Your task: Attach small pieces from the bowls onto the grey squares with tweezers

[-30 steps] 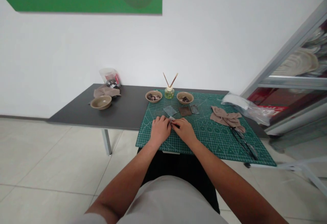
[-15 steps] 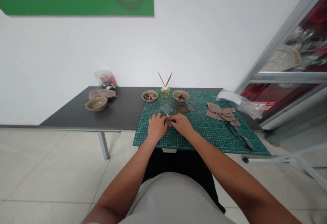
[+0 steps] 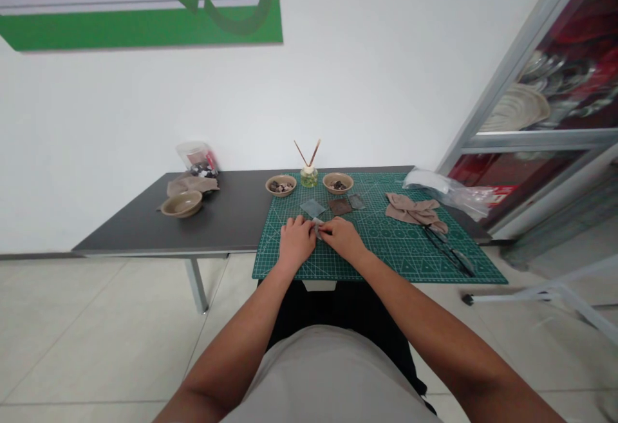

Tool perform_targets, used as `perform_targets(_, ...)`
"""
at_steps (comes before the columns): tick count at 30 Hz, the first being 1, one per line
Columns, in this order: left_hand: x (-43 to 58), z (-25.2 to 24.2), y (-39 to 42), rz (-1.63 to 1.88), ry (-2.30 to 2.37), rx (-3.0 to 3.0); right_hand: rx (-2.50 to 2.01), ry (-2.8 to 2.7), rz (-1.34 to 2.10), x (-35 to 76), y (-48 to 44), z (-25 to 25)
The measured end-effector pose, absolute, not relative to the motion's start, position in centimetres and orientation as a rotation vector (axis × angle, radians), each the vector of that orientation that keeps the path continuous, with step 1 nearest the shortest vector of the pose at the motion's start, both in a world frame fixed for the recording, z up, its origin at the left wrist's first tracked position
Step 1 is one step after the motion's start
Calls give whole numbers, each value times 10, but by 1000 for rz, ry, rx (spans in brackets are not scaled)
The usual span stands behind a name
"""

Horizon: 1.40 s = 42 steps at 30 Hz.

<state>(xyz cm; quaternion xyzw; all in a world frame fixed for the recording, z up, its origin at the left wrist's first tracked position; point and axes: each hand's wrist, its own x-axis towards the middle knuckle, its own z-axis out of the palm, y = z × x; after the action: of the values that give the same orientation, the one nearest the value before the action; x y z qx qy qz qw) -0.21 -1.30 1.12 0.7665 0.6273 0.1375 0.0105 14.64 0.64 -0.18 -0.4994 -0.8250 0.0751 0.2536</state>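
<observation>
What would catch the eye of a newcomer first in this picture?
Probably the green cutting mat on the dark table, where the left hand and the right hand hold a small pale piece. Behind them, a bottle with two sticks stands between one bowl and another. A big green-edged sign hangs on the wall, upper left.

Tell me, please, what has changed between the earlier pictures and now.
Only the view visibly moved: it swung to the person's right, so the scene slid left in the picture. Nothing was visibly taken up or let go: the left hand and right hand stay at a small greyish piece over the green cutting mat. The reed diffuser stayed put.
</observation>
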Motion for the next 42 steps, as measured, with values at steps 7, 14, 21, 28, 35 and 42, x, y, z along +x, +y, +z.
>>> perform_targets(7,-2,8,-12,454,1958,2405,-1380,-2251,167,144,9,0)
perform_targets(14,-4,6,-11,467,1948,2431,-1357,-2295,159,144,1,2)
perform_targets(21,-4,6,-10,504,1941,2438,-1439,-2282,142,142,9,4)
perform_targets(28,-3,5,-12,534,1922,2420,-1360,-2293,163,152,7,1)
perform_targets(35,-4,1,-11,597,1900,2432,-1331,-2285,149,148,7,0)
perform_targets(42,-4,0,-10,610,1903,2447,-1361,-2251,131,144,8,-1)
